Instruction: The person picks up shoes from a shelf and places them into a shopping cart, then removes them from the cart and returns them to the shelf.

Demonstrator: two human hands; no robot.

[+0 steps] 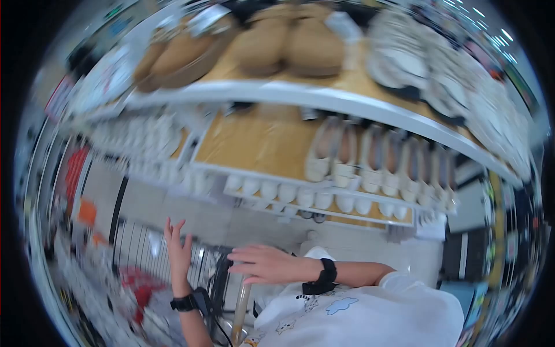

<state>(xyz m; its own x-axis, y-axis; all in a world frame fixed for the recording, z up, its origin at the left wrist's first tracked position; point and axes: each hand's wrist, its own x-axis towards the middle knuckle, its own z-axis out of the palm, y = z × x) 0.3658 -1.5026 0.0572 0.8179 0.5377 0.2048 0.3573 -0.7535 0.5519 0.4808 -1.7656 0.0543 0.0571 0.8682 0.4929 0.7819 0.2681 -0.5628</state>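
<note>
My left hand (179, 254) is raised over the wire shopping cart (130, 246), fingers spread and nothing in them. My right hand (263, 264) reaches across in front of my body, palm down, its fingers stretched out and holding nothing. Just below its fingertips runs the tan bar (240, 306) of the cart, overlapped by the hand in this view. Each wrist wears a black strap with a small device. Inside the cart lies a red item (139, 286), blurred.
Ahead stands a shoe rack. Its top shelf (277, 89) holds brown clogs (260, 49) and pale sneakers (399, 55). Cream flat shoes (347, 156) line the shelf below, with white shoes (289, 194) lower down. Grey floor (277, 225) shows between me and the rack.
</note>
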